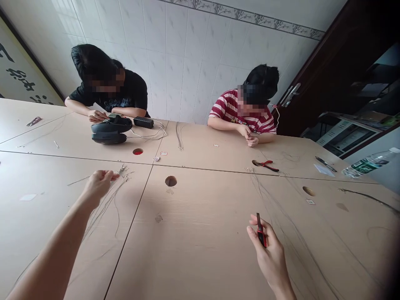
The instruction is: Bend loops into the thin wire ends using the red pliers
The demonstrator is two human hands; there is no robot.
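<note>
On tabletop (193,237), bottle (370,164); left hand (99,183) pinched at strands (110,195), hold unclear; right (271,248) around pliers (261,235).

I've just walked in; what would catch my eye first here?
Probably the right hand at lower right, holding red-and-black pliers upright over the pale table. At left, the other arm stretches out, its left hand at one end of a bunch of thin strands. Across the table, two people sit bent forward, one in a black shirt, one in red-and-white stripes.
</note>
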